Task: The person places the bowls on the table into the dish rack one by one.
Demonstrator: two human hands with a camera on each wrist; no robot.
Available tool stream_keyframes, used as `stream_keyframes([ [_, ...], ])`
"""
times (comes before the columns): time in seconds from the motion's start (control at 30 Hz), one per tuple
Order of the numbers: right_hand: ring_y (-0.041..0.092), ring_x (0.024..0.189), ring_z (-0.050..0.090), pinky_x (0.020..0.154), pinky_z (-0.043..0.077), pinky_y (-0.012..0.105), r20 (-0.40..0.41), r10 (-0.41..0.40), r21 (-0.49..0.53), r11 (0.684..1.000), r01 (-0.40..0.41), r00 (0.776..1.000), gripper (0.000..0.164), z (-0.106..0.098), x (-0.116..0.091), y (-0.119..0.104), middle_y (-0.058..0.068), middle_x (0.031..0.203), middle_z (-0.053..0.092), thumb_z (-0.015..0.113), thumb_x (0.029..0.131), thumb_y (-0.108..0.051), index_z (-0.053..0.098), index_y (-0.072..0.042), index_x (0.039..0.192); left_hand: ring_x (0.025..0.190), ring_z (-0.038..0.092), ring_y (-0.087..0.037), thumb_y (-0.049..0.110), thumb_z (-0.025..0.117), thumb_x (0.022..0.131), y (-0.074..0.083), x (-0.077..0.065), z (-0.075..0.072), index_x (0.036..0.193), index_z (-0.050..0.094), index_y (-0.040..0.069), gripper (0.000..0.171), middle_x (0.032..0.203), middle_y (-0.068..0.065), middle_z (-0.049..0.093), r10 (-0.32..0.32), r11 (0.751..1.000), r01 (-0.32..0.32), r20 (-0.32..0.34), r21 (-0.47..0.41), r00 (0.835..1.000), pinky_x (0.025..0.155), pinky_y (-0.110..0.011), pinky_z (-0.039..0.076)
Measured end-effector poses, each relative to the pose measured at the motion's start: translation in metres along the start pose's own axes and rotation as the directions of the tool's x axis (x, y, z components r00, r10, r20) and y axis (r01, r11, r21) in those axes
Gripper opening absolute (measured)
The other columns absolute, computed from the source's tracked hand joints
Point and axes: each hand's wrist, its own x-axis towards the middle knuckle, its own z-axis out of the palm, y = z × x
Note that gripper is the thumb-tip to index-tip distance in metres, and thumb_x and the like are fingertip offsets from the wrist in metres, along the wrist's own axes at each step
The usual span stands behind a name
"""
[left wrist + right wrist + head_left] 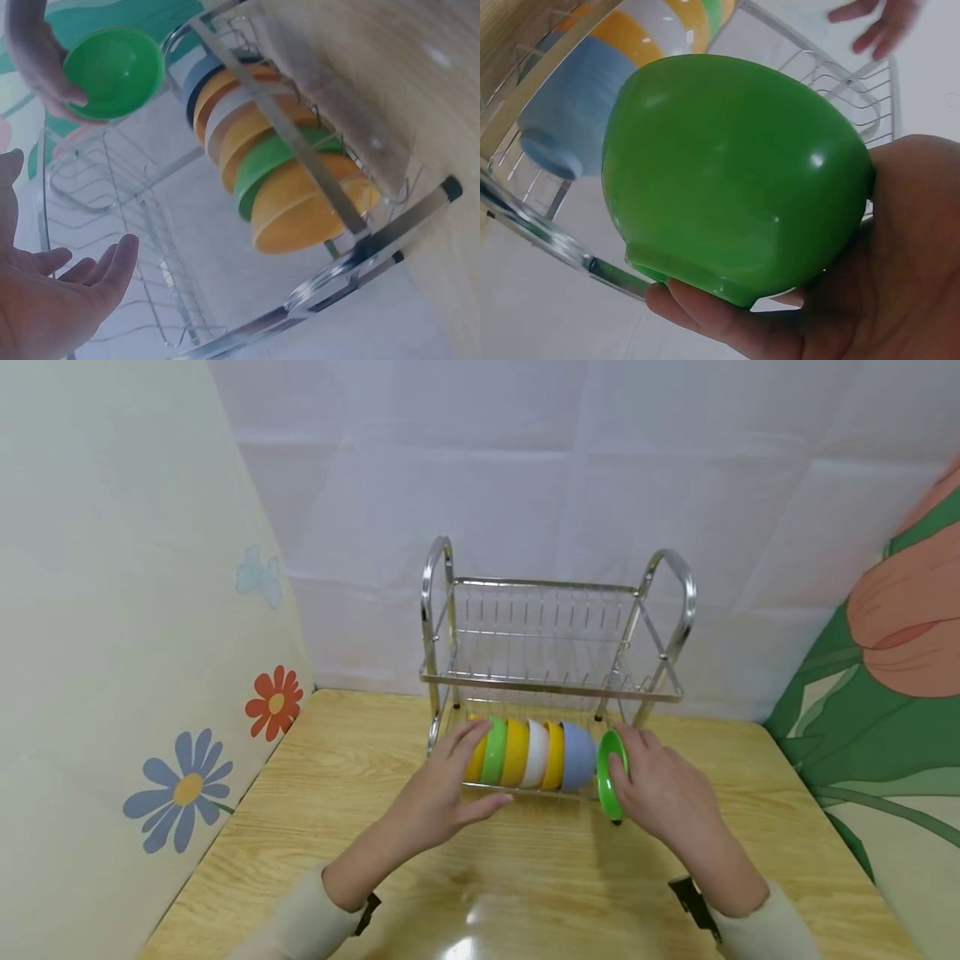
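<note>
My right hand [669, 789] grips a green bowl [735, 172] at its rim and base, to the right of the dish rack's lower tier. The bowl is tipped on its side, and the left wrist view shows its hollow inside. My left hand [438, 793] has its fingers spread apart at the left end of a row of bowls, holding nothing. Those bowls stand on edge on the lower tier, nested close: a blue bowl [577, 757] on the right, then yellow, a white bowl [536, 755], yellow, a green one [493, 753] and a yellow one at the left end, partly hidden by my fingers.
The two-tier metal dish rack [551, 690] stands on a wooden table [360, 735] near the back wall. Its upper tier of thin wires sits over the bowls, between curved side handles. Walls with painted flowers flank the table left and right.
</note>
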Motion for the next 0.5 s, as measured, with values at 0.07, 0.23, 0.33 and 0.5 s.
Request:
stream_keyframes([
  [0.07, 0.044, 0.1, 0.063, 0.059, 0.053, 0.046, -0.001, 0.001, -0.003, 1.0, -0.001, 1.0, 0.052, 0.001, 0.002, 0.001, 0.027, 0.137, 0.055, 0.04, 0.106, -0.029, 0.043, -0.003, 0.151, 0.138, 0.046, -0.032, 0.041, 0.078, 0.09, -0.001, 0.002, -0.006, 0.156, 0.033, 0.008, 0.086, 0.155, -0.015, 0.038, 0.043, 0.999, -0.042, -0.031, 0.025, 0.999, 0.108, -0.045, 0.048],
  [0.23, 0.049, 0.103, 0.062, 0.056, 0.052, 0.045, 0.001, 0.006, -0.009, 1.0, -0.006, 1.0, 0.053, 0.003, 0.007, 0.004, 0.028, 0.14, 0.052, 0.039, 0.106, -0.03, 0.041, -0.004, 0.152, 0.136, 0.046, -0.031, 0.035, 0.08, 0.089, 0.001, 0.008, -0.023, 0.151, 0.04, 0.004, 0.08, 0.152, -0.015, 0.043, 0.133, 0.989, -0.125, -0.089, 0.082, 0.987, 0.106, -0.043, 0.05],
  [0.33, 0.051, 0.107, 0.061, 0.06, 0.055, 0.05, 0.012, 0.006, -0.014, 1.0, -0.005, 1.0, 0.055, 0.005, 0.011, 0.006, 0.029, 0.142, 0.05, 0.039, 0.106, -0.03, 0.039, -0.003, 0.153, 0.135, 0.047, -0.031, 0.03, 0.081, 0.087, 0.003, 0.012, -0.036, 0.147, 0.046, 0.002, 0.075, 0.148, -0.016, 0.047, 0.185, 0.978, -0.169, -0.135, 0.124, 0.973, 0.108, -0.043, 0.049],
  [0.5, 0.052, 0.106, 0.06, 0.062, 0.055, 0.052, 0.031, 0.018, -0.026, 1.0, -0.017, 0.999, 0.055, 0.007, 0.017, 0.01, 0.03, 0.142, 0.049, 0.037, 0.105, -0.029, 0.037, -0.003, 0.154, 0.134, 0.048, -0.031, 0.026, 0.079, 0.089, 0.002, 0.024, -0.06, 0.143, 0.051, 0.001, 0.065, 0.145, -0.015, 0.05, 0.226, 0.967, -0.194, -0.206, 0.166, 0.952, 0.11, -0.044, 0.046],
])
